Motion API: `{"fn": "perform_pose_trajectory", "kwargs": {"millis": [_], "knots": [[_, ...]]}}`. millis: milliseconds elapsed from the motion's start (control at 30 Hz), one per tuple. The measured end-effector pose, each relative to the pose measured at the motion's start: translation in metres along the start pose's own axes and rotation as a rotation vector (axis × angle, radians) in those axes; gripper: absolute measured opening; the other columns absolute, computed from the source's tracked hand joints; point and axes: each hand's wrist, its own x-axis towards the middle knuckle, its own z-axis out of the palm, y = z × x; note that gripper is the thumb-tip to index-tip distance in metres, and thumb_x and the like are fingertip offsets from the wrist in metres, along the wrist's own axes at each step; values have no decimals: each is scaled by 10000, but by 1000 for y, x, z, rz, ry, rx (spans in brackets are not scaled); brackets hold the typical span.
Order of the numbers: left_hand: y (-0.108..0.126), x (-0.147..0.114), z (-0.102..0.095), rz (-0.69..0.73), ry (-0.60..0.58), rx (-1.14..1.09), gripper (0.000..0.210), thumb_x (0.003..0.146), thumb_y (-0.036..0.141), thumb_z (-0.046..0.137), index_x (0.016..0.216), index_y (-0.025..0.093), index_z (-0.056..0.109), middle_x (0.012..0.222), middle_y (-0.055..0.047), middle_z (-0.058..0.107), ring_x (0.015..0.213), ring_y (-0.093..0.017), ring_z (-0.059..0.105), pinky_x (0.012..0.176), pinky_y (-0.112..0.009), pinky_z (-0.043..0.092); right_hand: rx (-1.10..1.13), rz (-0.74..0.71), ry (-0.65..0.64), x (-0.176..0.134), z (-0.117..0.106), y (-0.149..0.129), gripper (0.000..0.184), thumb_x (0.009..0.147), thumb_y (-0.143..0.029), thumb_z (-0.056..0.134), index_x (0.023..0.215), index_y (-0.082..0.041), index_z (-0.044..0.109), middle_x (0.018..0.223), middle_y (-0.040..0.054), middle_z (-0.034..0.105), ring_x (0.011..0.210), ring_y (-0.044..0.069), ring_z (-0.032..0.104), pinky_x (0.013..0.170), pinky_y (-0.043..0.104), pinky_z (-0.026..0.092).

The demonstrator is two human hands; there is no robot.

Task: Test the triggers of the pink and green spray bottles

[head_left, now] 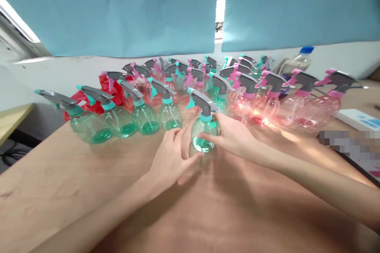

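A green clear spray bottle (196,138) with a grey and teal trigger head (202,104) is upright in front of me, nozzle to the left. My right hand (231,134) is wrapped round its right side, thumb across the front. My left hand (170,156) is at the bottle's lower left, fingers apart and curved, the thumb tip close to its base. Whether that thumb touches the bottle I cannot tell. Left of it stand several green spray bottles (145,120) in a slanting row. On the right are several pink spray bottles (317,106).
More green and pink spray bottles crowd the back of the wooden table (74,182). Red plastic (111,91) lies behind the left row. A clear bottle with a blue cap (306,50) stands at back right. A white box (359,118) and a blurred-out flat item (353,150) lie rightmost.
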Motion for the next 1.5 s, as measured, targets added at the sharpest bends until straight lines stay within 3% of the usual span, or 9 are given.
{"fn": "perform_pose_trajectory", "kwargs": {"millis": [200, 333, 467, 633, 767, 967, 1100, 1300, 1500], "knots": [[39, 0, 35, 10, -161, -386, 780, 784, 472, 720, 1412, 282, 298, 1326, -104, 505, 1232, -315, 486, 966, -482, 453, 39, -115, 20, -41, -20, 23, 527, 773, -648, 588, 1082, -221, 573, 864, 64, 678, 714, 250, 649, 520, 307, 406], [60, 3, 50, 23, -171, -472, 759, 765, 483, 741, 1373, 281, 334, 1325, -103, 519, 1208, -315, 519, 959, -492, 468, 197, -218, -19, -58, -42, 45, 441, 755, -562, 672, 1059, -250, 601, 965, 50, 670, 857, 247, 637, 689, 350, 487], [77, 11, 62, 66, -236, -561, 757, 773, 437, 748, 1384, 280, 330, 1330, -99, 528, 1211, -301, 529, 965, -481, 477, 361, -185, -40, -65, -59, 67, 502, 717, -526, 725, 1088, -228, 564, 1084, 64, 637, 979, 247, 610, 787, 372, 517], [96, 25, 77, 132, -252, -520, 798, 750, 452, 758, 1405, 289, 333, 1334, -107, 521, 1229, -332, 507, 969, -511, 463, 572, -144, -43, -62, -58, 94, 547, 706, -402, 769, 1174, -262, 523, 1048, 33, 649, 989, 227, 625, 813, 371, 541], [105, 35, 88, 222, -252, -521, 776, 744, 455, 758, 1392, 301, 360, 1314, -97, 533, 1257, -322, 475, 1017, -506, 421, 637, -93, 103, -58, -49, 103, 482, 736, -398, 728, 1169, -284, 549, 972, 28, 641, 895, 214, 638, 764, 381, 558], [100, 43, 92, 231, -302, -540, 834, 751, 464, 745, 1436, 255, 320, 1349, -138, 487, 1287, -342, 424, 1036, -527, 388, 532, -113, 201, -51, -50, 97, 274, 763, -321, 601, 1032, -267, 603, 901, 27, 636, 786, 188, 623, 683, 342, 548], [86, 38, 90, 223, -334, -448, 856, 758, 485, 741, 1451, 257, 293, 1316, -128, 497, 1238, -330, 460, 1010, -522, 409, 489, -130, 162, -42, -53, 90, 429, 722, -241, 510, 1146, -267, 571, 774, 3, 611, 631, 159, 571, 592, 320, 517], [49, 25, 74, 216, -318, -205, 764, 825, 479, 660, 1455, 252, 294, 1327, -130, 490, 1204, -331, 483, 978, -510, 433, 545, -218, 84, -31, -48, 93, 598, 684, -151, 454, 1268, -271, 506, 906, 25, 656, 790, 200, 651, 640, 325, 514], [33, 20, 66, 213, -286, -44, 616, 892, 502, 551, 1394, 178, 401, 1351, -155, 496, 1229, -336, 474, 1004, -514, 418, 537, -249, 130, -29, -50, 87, 501, 663, -160, 454, 1144, -252, 557, 781, -4, 618, 572, 132, 548, 550, 282, 468]]}}
